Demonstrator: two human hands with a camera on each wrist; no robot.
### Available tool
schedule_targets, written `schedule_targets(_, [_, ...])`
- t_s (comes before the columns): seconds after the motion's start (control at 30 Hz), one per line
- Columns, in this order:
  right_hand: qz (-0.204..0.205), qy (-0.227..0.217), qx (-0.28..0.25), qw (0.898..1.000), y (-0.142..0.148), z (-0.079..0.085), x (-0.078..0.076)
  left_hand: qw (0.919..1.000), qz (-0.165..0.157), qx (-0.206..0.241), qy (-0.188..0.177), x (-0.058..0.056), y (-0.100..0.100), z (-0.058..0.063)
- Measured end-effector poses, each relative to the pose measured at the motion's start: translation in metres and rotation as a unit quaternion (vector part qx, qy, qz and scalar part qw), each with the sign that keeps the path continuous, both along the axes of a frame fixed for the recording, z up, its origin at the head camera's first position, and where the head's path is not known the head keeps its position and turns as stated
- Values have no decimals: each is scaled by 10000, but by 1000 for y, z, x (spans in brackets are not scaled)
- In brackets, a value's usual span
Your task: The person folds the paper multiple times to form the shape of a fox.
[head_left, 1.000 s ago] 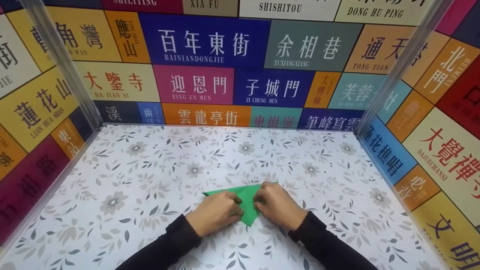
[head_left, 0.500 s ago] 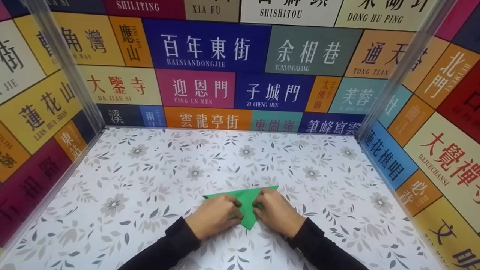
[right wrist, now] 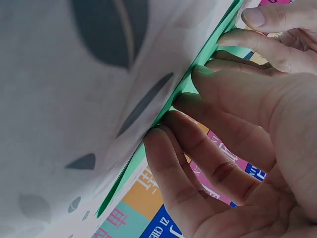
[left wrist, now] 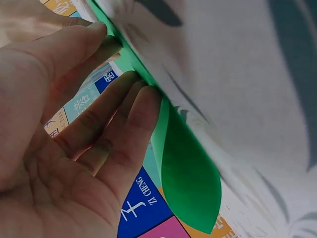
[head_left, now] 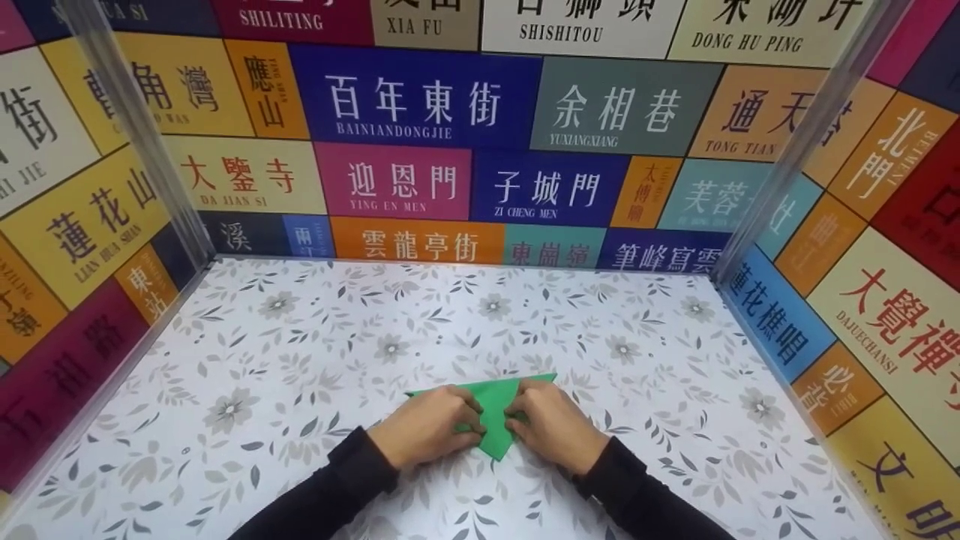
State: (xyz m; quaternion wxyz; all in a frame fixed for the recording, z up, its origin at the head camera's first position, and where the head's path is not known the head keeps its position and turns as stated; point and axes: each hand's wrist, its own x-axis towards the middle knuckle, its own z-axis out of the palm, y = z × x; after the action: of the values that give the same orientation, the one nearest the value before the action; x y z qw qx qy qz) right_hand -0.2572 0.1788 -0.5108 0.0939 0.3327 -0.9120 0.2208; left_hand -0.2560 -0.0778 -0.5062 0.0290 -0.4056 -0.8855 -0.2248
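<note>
A folded sheet of green paper (head_left: pixel 495 405) lies on the table in the head view, one point towards the person. On its left side the left hand (head_left: pixel 435 426) holds it with bent fingers. From the right, the right hand (head_left: pixel 559 424) holds the other side, thumb and fingertips close to the middle fold. Seen from the left wrist, one flap of the green paper (left wrist: pixel 190 168) curls up off the table past the fingertips. In the right wrist view, the right hand's fingertips (right wrist: pixel 158 134) meet the thin edge of the paper. Both hands cover parts of the sheet.
The table (head_left: pixel 337 315) has a white cover printed with grey leaves and flowers. Colourful panels with Chinese lettering (head_left: pixel 420 97) stand at the back and on both sides. Clear corner posts (head_left: pixel 142 127) join the panels.
Both hands stay at the paper with little motion. The right hand has slid slightly down from the paper's far edge, so more of the right corner shows. The head view has tilted slightly upward.
</note>
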Motion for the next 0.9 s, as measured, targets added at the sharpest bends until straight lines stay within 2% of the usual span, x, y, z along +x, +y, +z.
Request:
schedule_targets(0.1, [71, 40, -79, 9999, 0, -2, 0, 10000, -66, 3, -73, -4, -1, 5])
schedule_targets(0.23, [125, 146, -94, 9998, 2, -3, -1, 10000, 12, -64, -57, -13, -2, 17])
schedule_targets(0.37, [87, 66, -39, 9999, 4, -2, -1, 9999, 99, -77, -60, -25, -5, 29])
schedule_targets(0.63, [27, -56, -59, 10000, 4, -1, -2, 9991, 348, -50, -237, -51, -7, 42])
schedule_targets(0.9, [-24, -201, -132, 9997, 2, 1, -1, 9968, 377, -579, -397, -77, 4, 57])
